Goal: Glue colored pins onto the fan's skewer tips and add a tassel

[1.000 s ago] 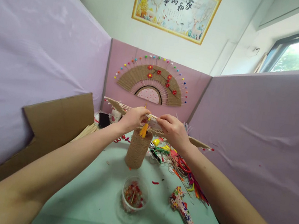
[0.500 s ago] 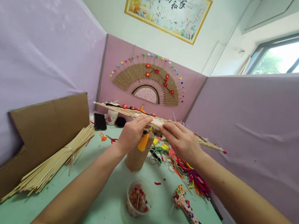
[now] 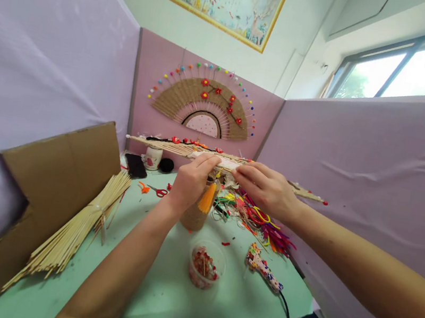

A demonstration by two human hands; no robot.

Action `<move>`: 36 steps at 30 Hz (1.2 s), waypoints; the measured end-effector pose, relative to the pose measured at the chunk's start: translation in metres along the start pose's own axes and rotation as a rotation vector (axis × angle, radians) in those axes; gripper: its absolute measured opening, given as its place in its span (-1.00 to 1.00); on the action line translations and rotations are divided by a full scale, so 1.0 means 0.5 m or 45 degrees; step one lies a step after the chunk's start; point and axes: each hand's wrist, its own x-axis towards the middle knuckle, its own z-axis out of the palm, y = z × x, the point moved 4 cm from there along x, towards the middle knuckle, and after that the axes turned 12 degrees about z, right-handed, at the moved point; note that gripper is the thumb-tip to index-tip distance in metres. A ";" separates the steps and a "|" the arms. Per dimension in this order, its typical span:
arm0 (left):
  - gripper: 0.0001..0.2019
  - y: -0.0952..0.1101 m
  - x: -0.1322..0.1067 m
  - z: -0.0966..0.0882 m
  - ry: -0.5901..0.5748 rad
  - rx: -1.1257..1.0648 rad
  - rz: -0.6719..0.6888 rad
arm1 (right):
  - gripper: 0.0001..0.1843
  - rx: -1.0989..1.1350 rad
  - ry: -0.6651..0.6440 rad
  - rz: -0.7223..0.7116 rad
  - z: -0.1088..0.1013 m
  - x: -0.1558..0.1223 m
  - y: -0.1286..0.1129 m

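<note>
Between my two hands a decorative stick fan (image 3: 166, 146) is held almost level and edge-on, with red flowers along its far side. My left hand (image 3: 192, 181) is closed on the near edge, left of a white patch (image 3: 228, 163). At the right of that patch, my right hand (image 3: 266, 188) pinches the same edge, fingers together. An orange tassel (image 3: 207, 198) hangs from the fan near my left fingers. Behind the tassel stands a twine-wrapped cylinder (image 3: 191, 219), partly hidden by my left hand and wrist.
A tub of red and clear bits (image 3: 203, 270) and a patterned glue gun (image 3: 263, 268) lie nearer. Bamboo sticks (image 3: 68, 227) lean by cardboard (image 3: 62, 162) at left. Scissors (image 3: 161, 192) and colourful craft stems (image 3: 266, 224) lie farther back. A finished fan (image 3: 201, 98) hangs behind.
The whole view has shifted, with the scene sitting higher and slightly left, showing more of the table's front edge. Both hands keep their hold on the fan, with little change in grip.
</note>
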 end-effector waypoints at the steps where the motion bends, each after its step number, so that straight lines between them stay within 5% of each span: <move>1: -0.71 -0.001 -0.001 -0.001 -0.001 0.005 -0.001 | -0.72 -0.004 -0.002 -0.010 0.000 0.001 -0.001; 36: -0.68 -0.029 -0.014 0.003 -0.003 0.038 -0.031 | -0.64 0.220 -0.053 0.131 0.044 -0.012 0.030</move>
